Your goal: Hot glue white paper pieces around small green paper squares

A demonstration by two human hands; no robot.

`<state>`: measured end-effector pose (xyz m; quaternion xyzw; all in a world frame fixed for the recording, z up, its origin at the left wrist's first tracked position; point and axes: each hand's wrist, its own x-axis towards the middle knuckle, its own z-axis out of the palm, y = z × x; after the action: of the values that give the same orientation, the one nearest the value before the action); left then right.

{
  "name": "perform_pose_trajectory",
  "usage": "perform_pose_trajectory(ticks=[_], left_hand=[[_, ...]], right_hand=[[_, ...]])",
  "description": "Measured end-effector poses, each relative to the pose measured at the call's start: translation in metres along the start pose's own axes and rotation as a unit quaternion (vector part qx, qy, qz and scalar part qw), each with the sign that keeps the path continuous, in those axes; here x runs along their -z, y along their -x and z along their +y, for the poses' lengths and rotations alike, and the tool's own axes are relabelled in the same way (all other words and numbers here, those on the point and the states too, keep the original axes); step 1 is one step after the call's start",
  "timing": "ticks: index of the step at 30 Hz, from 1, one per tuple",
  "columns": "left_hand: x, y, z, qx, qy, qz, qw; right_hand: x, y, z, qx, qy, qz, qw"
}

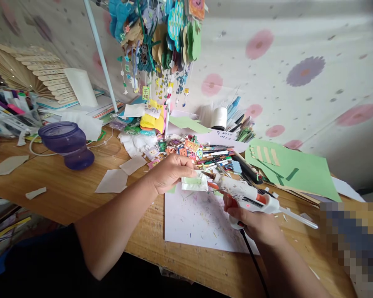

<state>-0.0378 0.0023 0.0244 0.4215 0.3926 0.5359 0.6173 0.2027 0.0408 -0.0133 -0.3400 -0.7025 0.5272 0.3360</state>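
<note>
My left hand (175, 169) pinches the top edge of a small white paper piece (194, 182) with a pale green patch on it. In my right hand (251, 221) is a white hot glue gun (240, 192), its nozzle pointing left toward the paper piece. A clear glue stick (300, 218) sticks out of the gun's back, and a black cord (255, 260) runs down from its handle. I cannot tell whether the nozzle touches the paper. Beneath both hands lies a white sheet (199, 225) dotted with small scraps.
Pens (217, 153) and small coloured cards (189, 147) lie behind my hands. Green paper (301, 165) rests at right, a purple plastic jar (66, 145) at left. Paper crafts (161, 41) hang above the table. White paper pieces (112, 181) lie left of my forearm.
</note>
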Motion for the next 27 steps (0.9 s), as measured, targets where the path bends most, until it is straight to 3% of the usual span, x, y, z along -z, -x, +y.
perform_pose_trajectory(ticks=[4, 8, 17, 27], left_hand=[[0.0, 0.0, 0.0, -0.002, -0.017, 0.021, 1.0], [0.002, 0.0, 0.001, -0.009, -0.053, 0.026, 0.998], [0.002, 0.0, -0.001, -0.041, -0.132, 0.039, 0.99], [-0.001, 0.003, 0.002, -0.076, -0.203, 0.067, 0.974]], right_hand=[[0.002, 0.002, -0.003, 0.014, 0.039, -0.017, 0.999], [0.003, 0.002, -0.003, 0.021, 0.023, 0.005, 1.0], [-0.001, 0.003, -0.007, -0.003, 0.064, 0.002, 0.998], [0.0, 0.001, 0.004, -0.016, -0.006, 0.025, 1.0]])
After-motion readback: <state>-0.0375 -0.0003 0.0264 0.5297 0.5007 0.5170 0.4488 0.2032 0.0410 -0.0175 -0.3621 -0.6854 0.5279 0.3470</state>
